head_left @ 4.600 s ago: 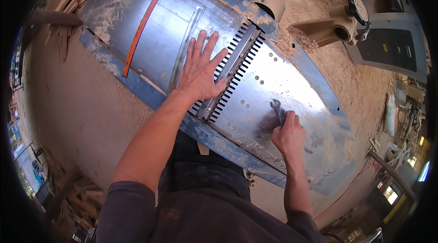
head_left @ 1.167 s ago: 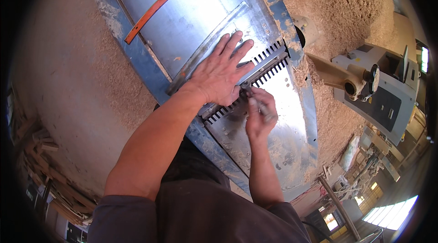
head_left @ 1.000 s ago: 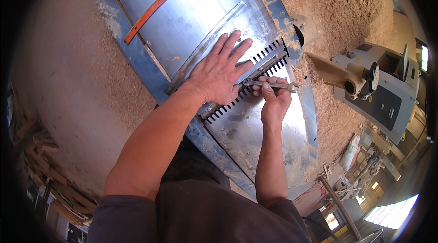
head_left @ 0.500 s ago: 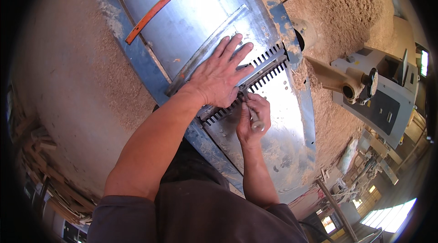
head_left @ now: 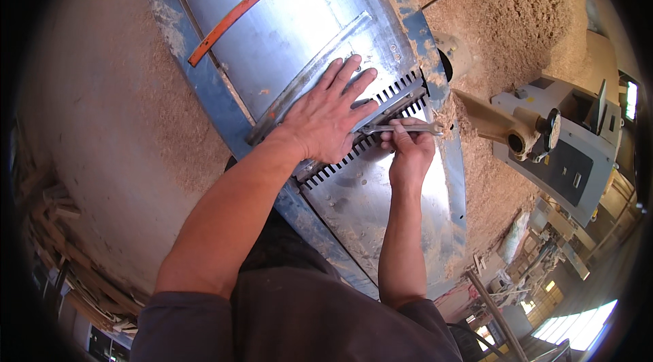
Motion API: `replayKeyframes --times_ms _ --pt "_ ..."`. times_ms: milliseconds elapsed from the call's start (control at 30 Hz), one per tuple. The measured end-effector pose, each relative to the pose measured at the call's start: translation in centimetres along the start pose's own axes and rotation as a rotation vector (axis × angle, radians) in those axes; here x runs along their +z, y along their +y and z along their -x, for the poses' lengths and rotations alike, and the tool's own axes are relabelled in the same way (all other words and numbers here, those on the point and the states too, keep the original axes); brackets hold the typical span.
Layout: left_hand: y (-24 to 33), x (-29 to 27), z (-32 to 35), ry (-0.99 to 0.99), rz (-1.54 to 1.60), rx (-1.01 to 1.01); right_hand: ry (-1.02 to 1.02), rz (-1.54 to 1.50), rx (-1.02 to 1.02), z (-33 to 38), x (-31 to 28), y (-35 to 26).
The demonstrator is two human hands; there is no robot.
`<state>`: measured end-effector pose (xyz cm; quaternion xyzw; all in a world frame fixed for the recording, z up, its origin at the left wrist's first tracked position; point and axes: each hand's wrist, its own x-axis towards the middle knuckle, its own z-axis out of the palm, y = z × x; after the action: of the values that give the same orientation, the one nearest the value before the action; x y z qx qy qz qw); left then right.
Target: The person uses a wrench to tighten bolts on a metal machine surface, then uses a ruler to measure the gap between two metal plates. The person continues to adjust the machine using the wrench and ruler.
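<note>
Over the toothed slot (head_left: 330, 168) of the machine lies the wrench (head_left: 423, 128), one end down at the dark bar (head_left: 403, 105) in this slot, the other end, a forked one, pointing away to the right above the smooth plate (head_left: 350, 195). With my right hand (head_left: 411, 151) I pinch its handle between thumb and fingertips; a bolt under the near end I cannot see. My left hand (head_left: 315, 121) rests flat with fingers spread, its thumb beside the slot; whether this thumb presses the bar, I cannot tell. To do the turning well, I think I should seat the wrench fully, pull with short even strokes, and hold my knuckles away from the teeth and from any sharp edge. The plates are of bright steel, shiny in the middle, scratched and dusty toward the corner. Behind my left hand there is a long narrow metal strip (head_left: 340, 44), and farther an orange strip (head_left: 255, 2), thin and slightly curved to the eye. The blue frame (head_left: 216, 104) has worn paint, and beyond it the wood shavings (head_left: 507, 19) look loose and crumbly.
</note>
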<state>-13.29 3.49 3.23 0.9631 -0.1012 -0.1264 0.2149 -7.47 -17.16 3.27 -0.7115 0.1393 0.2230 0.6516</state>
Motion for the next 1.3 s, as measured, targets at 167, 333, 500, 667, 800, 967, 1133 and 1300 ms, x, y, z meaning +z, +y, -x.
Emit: replayKeyframes --times_ms 167,333,500,667,800,967,1133,1300 --pt "-0.1 0.0 0.2 0.019 -0.012 -0.003 0.107 0.090 -0.187 2.5 1.0 -0.1" --pt "0.1 0.1 0.0 0.038 0.001 -0.003 0.035 0.089 -0.463 5.1 1.8 3.4" --pt "-0.2 0.8 0.1 0.136 0.098 0.012 0.029 0.499 -0.774 6.0 2.3 4.5" --pt "-0.3 1.1 0.2 0.152 0.100 0.010 0.157 0.110 -0.200 5.1 2.8 2.0" --pt "-0.1 1.0 0.1 0.153 0.109 0.022 0.089 -0.056 -0.033 1.1 0.7 0.7" --pt "0.3 0.7 -0.1 0.123 0.043 0.013 0.192 -0.213 -0.079 1.1 0.4 0.1" --pt "0.2 1.5 0.1 0.247 0.091 0.036 0.249 -0.135 -0.052 1.7 -1.7 -1.6" --pt "-0.1 1.7 1.1 0.339 0.252 0.072 0.201 0.177 0.080 4.5 -3.9 -0.8"
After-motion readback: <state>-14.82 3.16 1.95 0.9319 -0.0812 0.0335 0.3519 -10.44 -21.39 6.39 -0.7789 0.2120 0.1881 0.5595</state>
